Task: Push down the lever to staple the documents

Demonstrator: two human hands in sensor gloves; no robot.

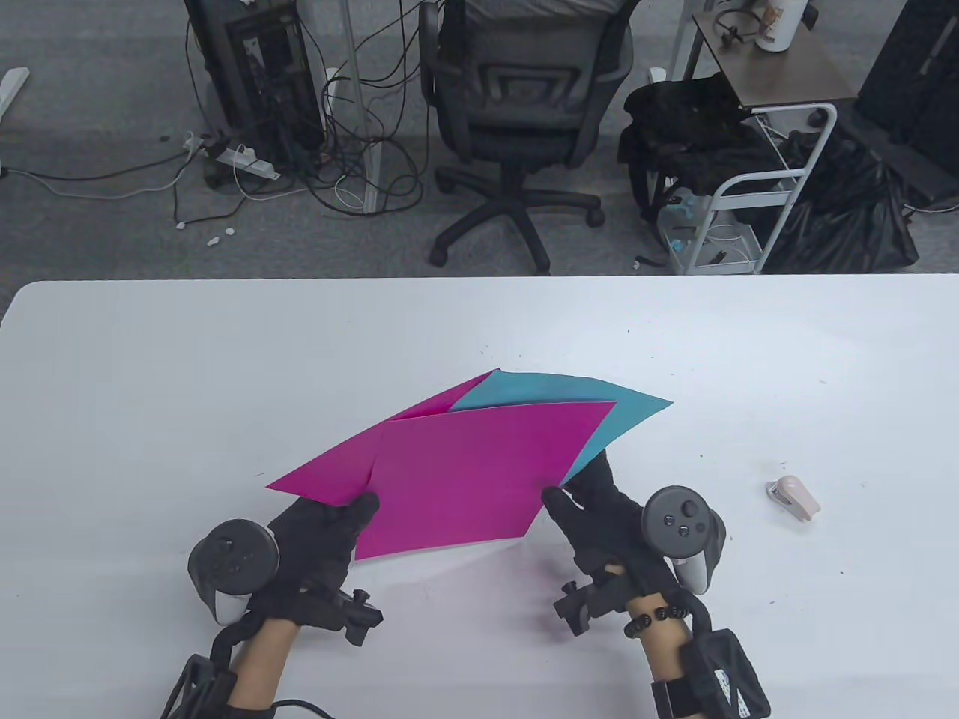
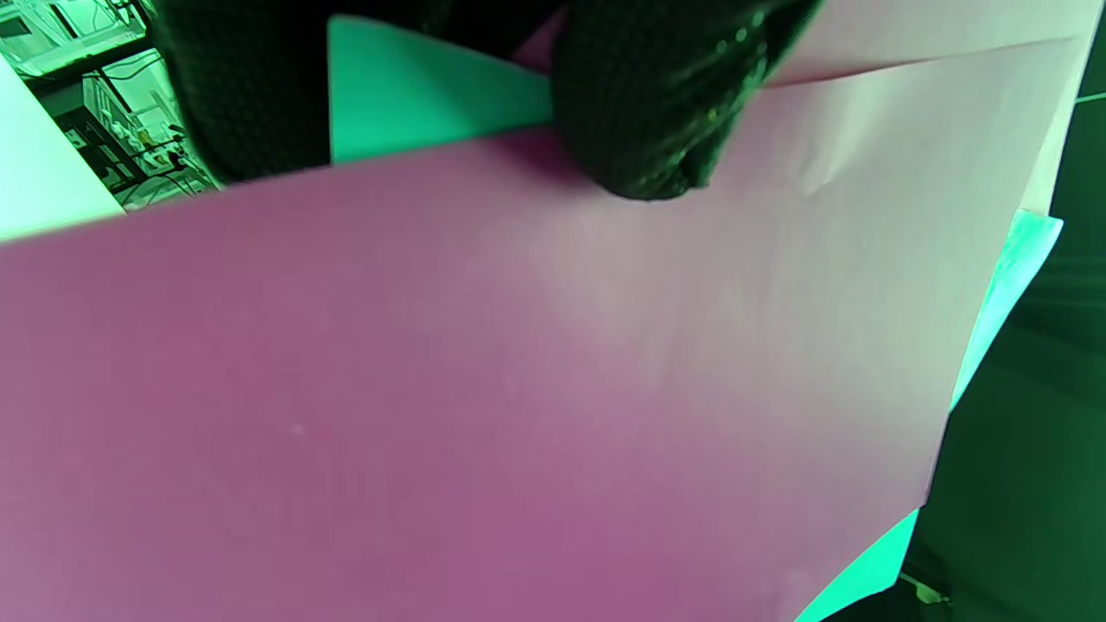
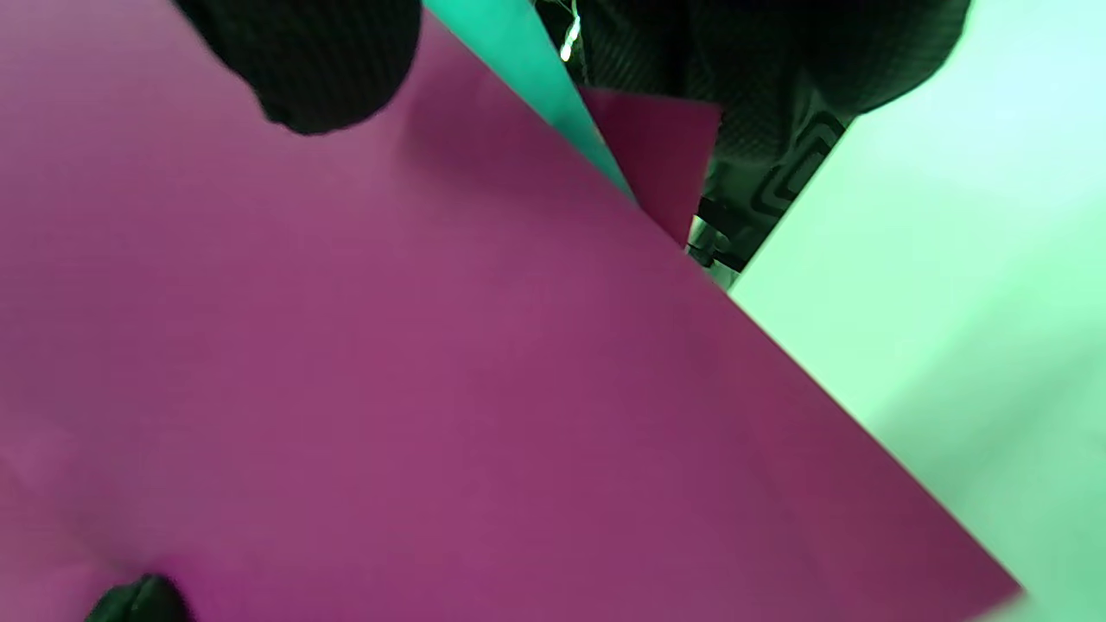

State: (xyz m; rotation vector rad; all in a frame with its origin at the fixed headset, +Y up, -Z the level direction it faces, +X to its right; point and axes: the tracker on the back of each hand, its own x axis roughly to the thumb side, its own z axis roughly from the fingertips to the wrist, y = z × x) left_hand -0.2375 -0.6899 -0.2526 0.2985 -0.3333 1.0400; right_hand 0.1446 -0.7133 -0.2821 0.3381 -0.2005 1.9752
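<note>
A fanned stack of paper sheets, magenta (image 1: 479, 472) on top with a blue sheet (image 1: 554, 393) between, is held above the white table (image 1: 150, 389). My left hand (image 1: 337, 520) grips the stack's left edge, thumb on top of the magenta sheet (image 2: 518, 389). My right hand (image 1: 581, 502) grips the right edge, thumb on top and fingers under the sheets (image 3: 432, 389). A small pink stapler (image 1: 794, 496) lies on the table to the right of my right hand, apart from both hands.
An office chair (image 1: 524, 97), a white cart (image 1: 749, 195) and cables (image 1: 352, 157) stand on the floor beyond the table's far edge.
</note>
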